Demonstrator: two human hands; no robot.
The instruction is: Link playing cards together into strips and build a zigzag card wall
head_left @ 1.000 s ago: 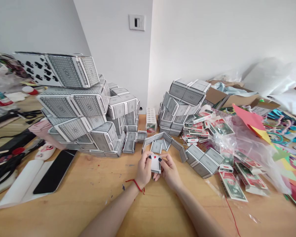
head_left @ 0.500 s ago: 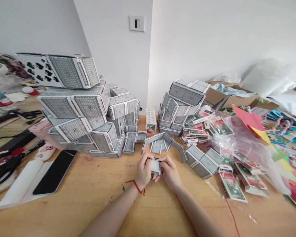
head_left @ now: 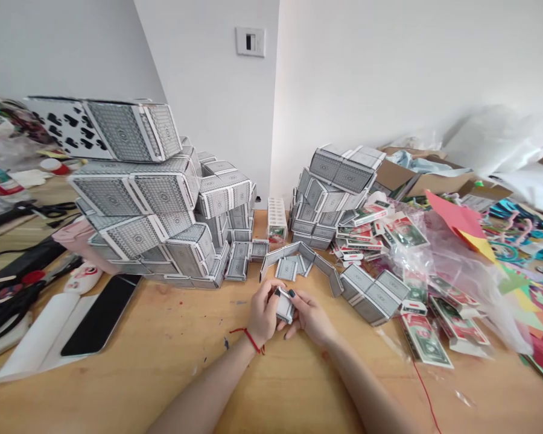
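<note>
Between my two hands is a folded playing card [head_left: 284, 305], its pale inner side up and a patterned border showing along its edges. My left hand [head_left: 263, 313] is closed on its left side, with a red string around the wrist. My right hand [head_left: 313, 316] pinches the right edge, thumb on top and fingers partly beneath. Just beyond my hands lie a few loose cards [head_left: 288, 268], inside a bent strip of folded cards [head_left: 321, 263]. A block made of joined cards [head_left: 374, 294] sits to the right of my right hand.
Tall stacks of card blocks stand at left [head_left: 131, 193] and back right [head_left: 339, 193]. Card boxes [head_left: 428, 340] and plastic wrap spread on the right. A black phone [head_left: 102, 316] and scissors [head_left: 9, 310] lie left. A white box [head_left: 277, 220] stands by the wall.
The card in my hands has tilted and its edge is bent up further. My right thumb has moved onto its upper right edge. The things around stay put.
</note>
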